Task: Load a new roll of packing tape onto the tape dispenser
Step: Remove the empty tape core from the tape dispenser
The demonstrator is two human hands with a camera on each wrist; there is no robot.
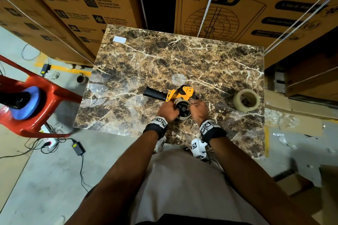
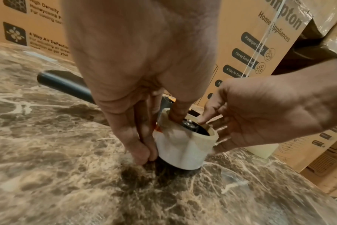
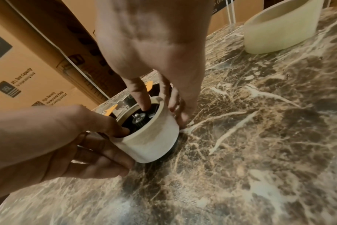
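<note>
A brown marble-patterned table stands under the hands. Beyond the hands rise stacked printed cardboard boxes. Left of the left hand, a red plastic chair sits on the grey concrete floor, cables trailing.

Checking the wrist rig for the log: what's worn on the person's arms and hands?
Both forearms are bare, no sleeves or gloves. Each wrist carries a black strap with white blocks printed with black square fiducial markers: left wrist strap, right wrist strap. A white marker-covered camera module hangs under the right wrist, with a thin black cable.
</note>
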